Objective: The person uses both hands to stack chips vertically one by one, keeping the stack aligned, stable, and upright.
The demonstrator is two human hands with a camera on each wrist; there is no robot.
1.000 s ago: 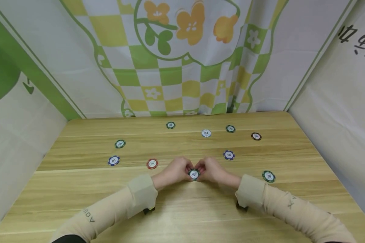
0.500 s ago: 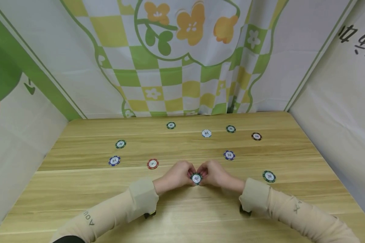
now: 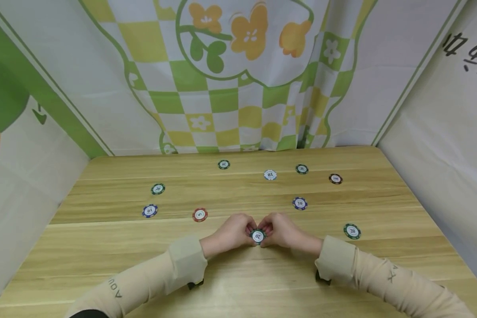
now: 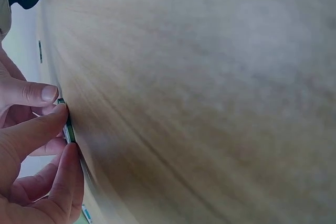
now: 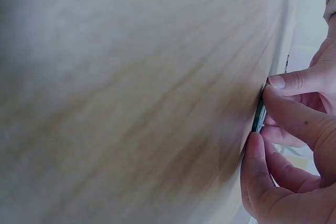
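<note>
A dark green poker chip (image 3: 257, 236) marked 20 lies face up between the two hands at the middle of the table. From its left side, the left hand (image 3: 235, 229) pinches its edge. On the opposite side the right hand (image 3: 282, 232) pinches it as well. Both wrist views show the chip's thin green rim (image 4: 69, 128) edge-on, between thumbs and fingers, at or very near the wood surface. Nearest to the left hand is a red chip (image 3: 200, 215) marked 5. A blue chip (image 3: 300, 203) marked 10 lies beyond the right hand.
Other chips lie scattered on the wooden table (image 3: 238, 282): a green chip (image 3: 352, 231) at right, a blue chip (image 3: 150, 210) and a green chip (image 3: 158, 189) at left, a light blue chip (image 3: 270, 175), a dark red chip (image 3: 335, 179). A patterned curtain (image 3: 238, 101) hangs behind.
Both hands have moved slightly toward the person and a little to the right, bringing the held green chip with them. The other chips stay where they were.
</note>
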